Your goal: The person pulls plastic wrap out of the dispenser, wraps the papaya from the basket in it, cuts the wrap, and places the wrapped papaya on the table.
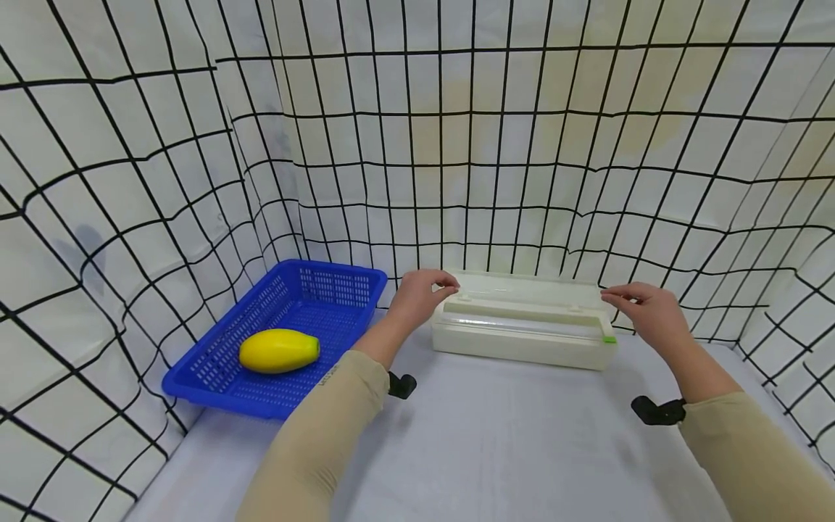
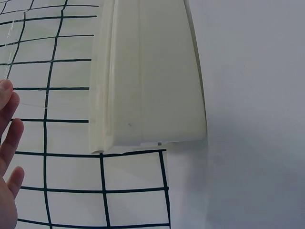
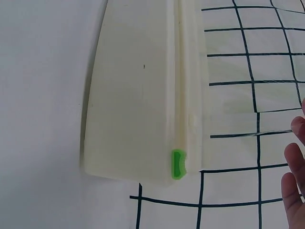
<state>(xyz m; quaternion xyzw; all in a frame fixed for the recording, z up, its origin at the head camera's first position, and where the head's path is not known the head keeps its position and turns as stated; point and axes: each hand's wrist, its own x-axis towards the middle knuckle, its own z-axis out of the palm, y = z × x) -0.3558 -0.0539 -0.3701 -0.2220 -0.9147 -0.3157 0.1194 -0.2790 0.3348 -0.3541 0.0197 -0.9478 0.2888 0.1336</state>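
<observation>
A long off-white cling film dispenser (image 1: 522,346) rests on the table with its top open and a roll showing inside. Clear cling film (image 1: 528,284) stretches up behind it between the two hands. At the left end, my left hand (image 1: 417,299) pinches one side of the film between thumb and fingertips. My right hand (image 1: 652,315) pinches the other side beyond the right end. In the right wrist view, a green slider (image 3: 178,164) sits at the dispenser's end. Both wrist views catch only part of each hand at the frame's edge.
To the left stands a blue plastic basket (image 1: 218,395) with perforated walls, holding a yellow papaya (image 1: 277,351). Black wire grid (image 1: 470,113) over white sheeting encloses the back and both sides. White cloth (image 1: 509,442) covers the table in front of the dispenser.
</observation>
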